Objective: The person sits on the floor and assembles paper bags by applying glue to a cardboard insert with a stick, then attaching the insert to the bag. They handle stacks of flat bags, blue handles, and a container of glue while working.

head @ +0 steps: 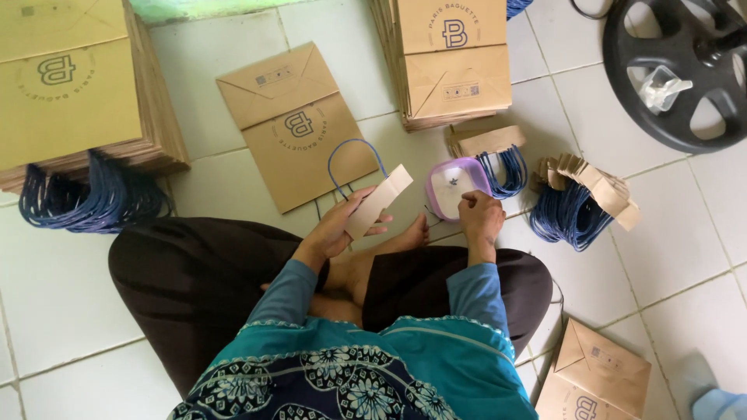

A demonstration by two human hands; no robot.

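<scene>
Seated cross-legged on tile, the left hand pinches a card strip with a blue cord loop. The right hand, fingers curled together, touches a pink tub. Beyond lie a flat bag, handle piles, and bag stacks.

The person wears a teal long-sleeved top with a navy floral-patterned panel at lower centre, dark brown trousers, and bare feet.
</scene>
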